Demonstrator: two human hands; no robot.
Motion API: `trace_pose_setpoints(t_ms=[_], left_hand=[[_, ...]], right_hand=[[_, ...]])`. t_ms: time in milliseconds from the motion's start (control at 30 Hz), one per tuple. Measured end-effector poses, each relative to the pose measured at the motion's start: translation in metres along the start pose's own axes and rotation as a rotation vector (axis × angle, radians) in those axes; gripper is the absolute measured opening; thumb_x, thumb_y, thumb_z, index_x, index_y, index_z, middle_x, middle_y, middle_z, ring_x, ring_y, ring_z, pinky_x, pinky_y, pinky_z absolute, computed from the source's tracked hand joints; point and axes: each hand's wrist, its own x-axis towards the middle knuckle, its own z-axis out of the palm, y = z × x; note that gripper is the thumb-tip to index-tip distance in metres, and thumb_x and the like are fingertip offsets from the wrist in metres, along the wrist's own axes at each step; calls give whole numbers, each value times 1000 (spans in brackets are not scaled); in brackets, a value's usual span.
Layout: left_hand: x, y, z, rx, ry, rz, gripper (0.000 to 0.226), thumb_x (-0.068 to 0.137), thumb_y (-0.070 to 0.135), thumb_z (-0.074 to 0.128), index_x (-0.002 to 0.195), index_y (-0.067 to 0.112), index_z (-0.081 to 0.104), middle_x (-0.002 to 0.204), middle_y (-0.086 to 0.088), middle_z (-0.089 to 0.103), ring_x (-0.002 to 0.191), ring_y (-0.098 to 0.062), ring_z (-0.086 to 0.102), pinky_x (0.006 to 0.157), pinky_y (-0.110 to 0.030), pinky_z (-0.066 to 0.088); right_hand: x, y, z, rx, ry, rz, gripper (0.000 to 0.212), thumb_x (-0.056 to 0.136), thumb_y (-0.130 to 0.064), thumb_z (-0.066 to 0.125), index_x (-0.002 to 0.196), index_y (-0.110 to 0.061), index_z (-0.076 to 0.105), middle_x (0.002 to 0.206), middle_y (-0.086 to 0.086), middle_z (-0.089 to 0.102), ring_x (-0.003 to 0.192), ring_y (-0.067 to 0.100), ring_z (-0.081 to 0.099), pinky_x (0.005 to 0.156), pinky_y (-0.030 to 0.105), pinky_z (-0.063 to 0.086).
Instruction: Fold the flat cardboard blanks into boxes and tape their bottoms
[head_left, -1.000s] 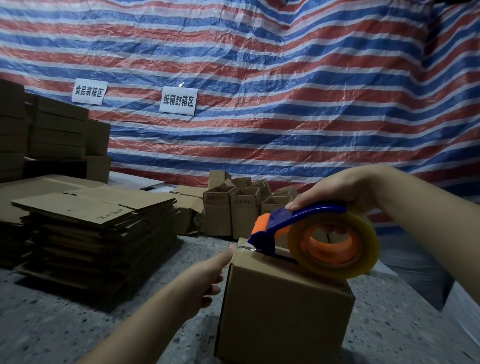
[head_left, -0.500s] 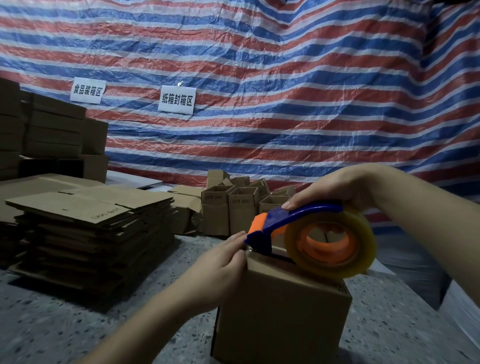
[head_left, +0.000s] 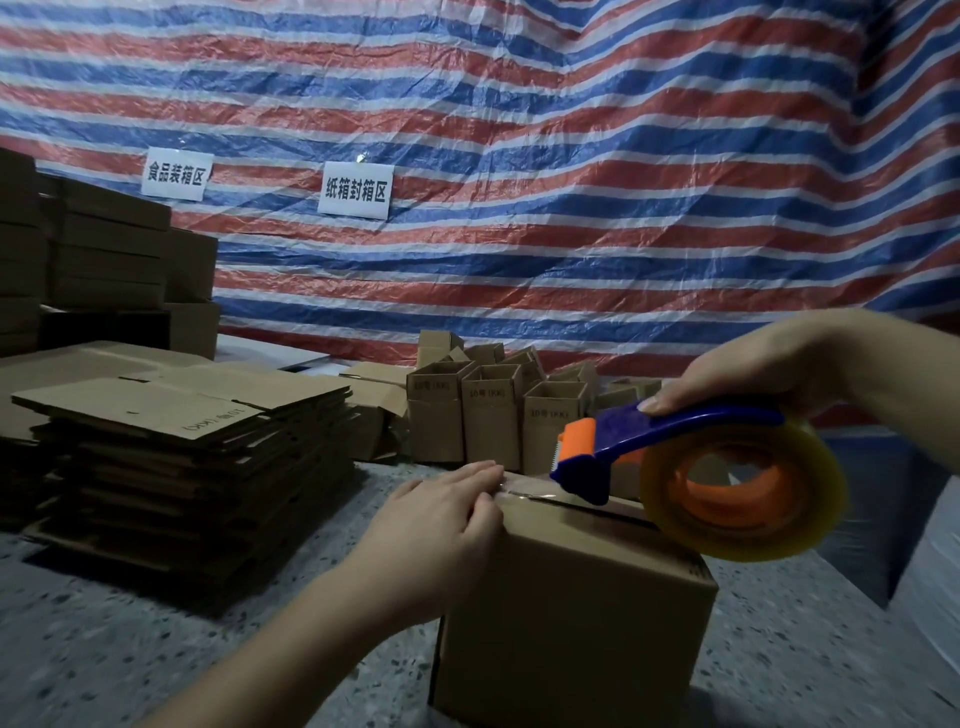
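Observation:
A folded brown cardboard box (head_left: 566, 623) stands on the speckled table in front of me, its closed flaps facing up with a dark seam between them. My left hand (head_left: 441, 525) lies on the box's far left top edge, fingers pressing down the end of a clear tape strip (head_left: 524, 491). My right hand (head_left: 769, 374) grips the blue handle of a tape dispenser (head_left: 670, 457) with an orange core and a clear roll. The dispenser sits over the seam, slightly right of the taped end. A tall stack of flat cardboard blanks (head_left: 176, 452) lies at the left.
Several small open-topped boxes (head_left: 488, 415) stand behind the box, against a red, white and blue striped tarp (head_left: 571, 208) carrying two white signs. More stacked cartons (head_left: 104, 260) rise at the far left. A white surface (head_left: 930, 571) shows at the right edge.
My left hand rose from the box's side onto its top edge and pinned the tape end. The dispenser drew back to the right along the seam, leaving tape stretched behind it.

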Motion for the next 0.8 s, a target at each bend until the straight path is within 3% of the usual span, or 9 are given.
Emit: trace_pose_setpoints(t_ms=[167,233,300,400,467,567,600,700,800], left_hand=[[6,0,-12,94,-84,42,50,105,41,23,155,40,15,160,16,27,145,-2,20,116,-26,9],[8,4,-14,180,-86,58,54,104,46,21,155,40,5,161,12,25,148,-5,14,119,-31,4],[9,11,-11,280,-64,105,57,103,53,19,156,37,6,163,10,17,150,-7,7,118,-32,-2],[8,23,-2,290,-96,144,64,99,62,19,156,32,16,164,7,13,150,-8,7,118,-30,0],[7,26,0,271,-121,113,75,93,71,15,156,30,14,164,7,16,150,-8,11,118,-28,5],[8,25,-2,317,-157,114,88,83,77,6,157,30,8,164,7,16,150,-8,12,120,-30,5],[8,26,-2,327,-164,116,86,85,77,8,157,30,8,164,7,16,150,-8,12,120,-31,6],[7,26,-3,335,-173,113,79,91,73,14,157,30,12,164,8,18,150,-8,13,121,-34,5],[7,25,-3,349,-175,112,76,93,72,16,157,30,15,163,8,20,149,-8,14,122,-37,5]], right_hand=[[-1,-13,8,-4,-48,18,38,74,-37,83,102,-11,81,100,10,77,83,22,73,76,35,61],[-4,-27,12,-136,-132,103,44,70,-50,81,102,-18,81,87,6,77,72,17,73,64,32,60],[-6,-39,16,-251,-186,159,52,62,-60,79,98,-22,78,82,5,76,66,16,72,59,28,57],[-7,-48,19,-282,-211,164,31,62,-63,75,73,-34,81,77,2,74,65,14,70,61,27,57],[-11,-46,18,-271,-215,172,30,63,-62,75,74,-35,81,76,3,74,64,13,70,59,27,57],[-15,-33,6,-219,-165,174,67,58,-62,80,107,-16,74,80,7,75,65,17,71,56,28,56],[-16,-28,3,-187,-158,171,70,58,-61,81,109,-14,72,82,9,75,65,18,72,56,28,56],[-20,-11,1,-86,-101,129,55,60,-52,84,100,-14,77,95,13,76,76,23,72,59,31,58],[-18,8,-6,-40,12,78,47,71,-40,84,104,-7,79,115,20,73,88,27,70,69,34,59]])
